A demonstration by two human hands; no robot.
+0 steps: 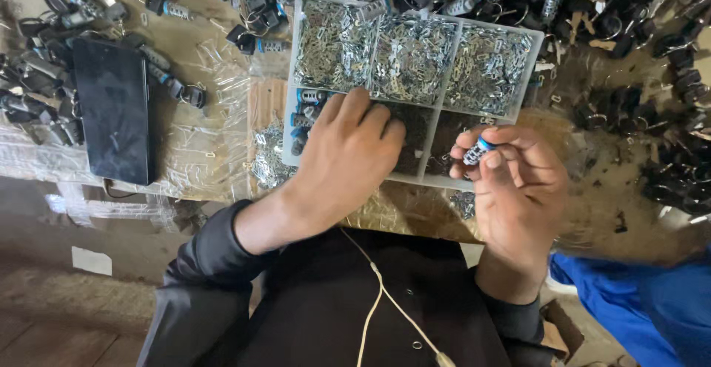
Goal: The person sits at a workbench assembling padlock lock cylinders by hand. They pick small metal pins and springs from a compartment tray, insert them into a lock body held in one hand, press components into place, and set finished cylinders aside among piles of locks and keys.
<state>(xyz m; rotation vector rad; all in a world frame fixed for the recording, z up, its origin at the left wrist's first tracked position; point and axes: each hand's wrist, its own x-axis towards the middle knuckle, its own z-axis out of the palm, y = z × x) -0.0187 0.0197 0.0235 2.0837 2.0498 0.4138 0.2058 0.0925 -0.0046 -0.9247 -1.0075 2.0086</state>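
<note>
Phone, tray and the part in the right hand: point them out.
Phone (115, 119), head view, middle of its dark screen.
Tray (538, 41), head view, its right rim.
Part (478, 150), head view, its body between the right hand's fingertips.

Keyring piles (592, 11) crowd the tray (290, 100); phone (115, 119) blocks left.

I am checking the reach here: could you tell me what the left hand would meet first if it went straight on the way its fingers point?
Probably the small metal parts in the tray's far left compartment, though height is unclear.
</note>
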